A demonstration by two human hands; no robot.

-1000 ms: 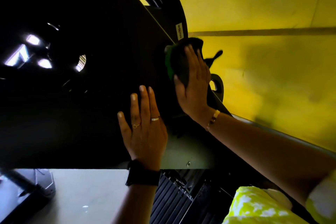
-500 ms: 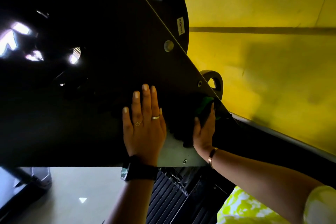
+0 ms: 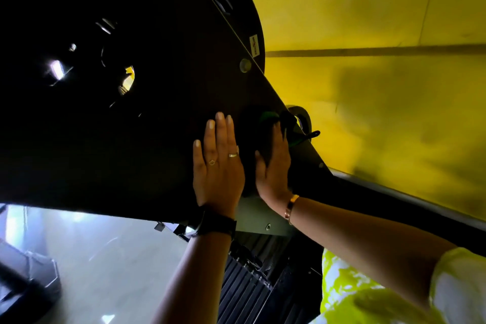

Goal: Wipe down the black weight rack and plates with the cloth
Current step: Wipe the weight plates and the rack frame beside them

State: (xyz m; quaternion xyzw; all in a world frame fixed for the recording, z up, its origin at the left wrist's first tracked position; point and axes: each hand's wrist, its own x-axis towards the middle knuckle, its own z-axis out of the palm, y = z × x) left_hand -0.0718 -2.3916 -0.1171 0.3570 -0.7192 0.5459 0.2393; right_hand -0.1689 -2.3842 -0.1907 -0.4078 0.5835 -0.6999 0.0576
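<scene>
Right hand (image 3: 273, 168) fingers (image 3: 278, 137) straight, flat on cloth (image 3: 268, 115) against rack (image 3: 131, 152)

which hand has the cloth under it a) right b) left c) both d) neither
a: the right hand presses the cloth against the black rack panel, while the left hand lies flat on the bare panel.

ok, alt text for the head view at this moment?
A person's right hand presses a dark green cloth against the black weight rack panel near its slanted edge. The left hand rests flat on the panel beside it; yellow wall behind.
</scene>
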